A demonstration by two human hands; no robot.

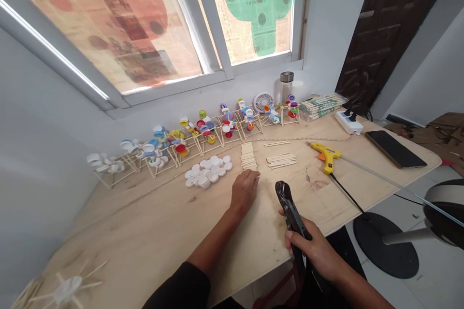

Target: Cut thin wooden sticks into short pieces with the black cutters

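Note:
My left hand (245, 189) is closed at the near end of a stack of short wooden sticks (248, 155). The tip of a thin wooden stick (258, 175) shows at its fingertips. In my right hand (314, 244) are black plier-like cutters (292, 212), gripped by the handles with the rounded head pointing up and away, above the table. Between and beyond the hands lies a pile of longer thin sticks (282, 160). White bottle caps (208, 171) sit in a cluster left of the short sticks.
Along the wall stands a row of stick frames carrying colourful bottle-cap wheels (206, 128). A yellow glue gun (328, 155), a phone (395, 148), a power strip (349, 122) and bagged sticks (321, 106) are on the right. A spoked stick wheel (67, 289) lies at lower left.

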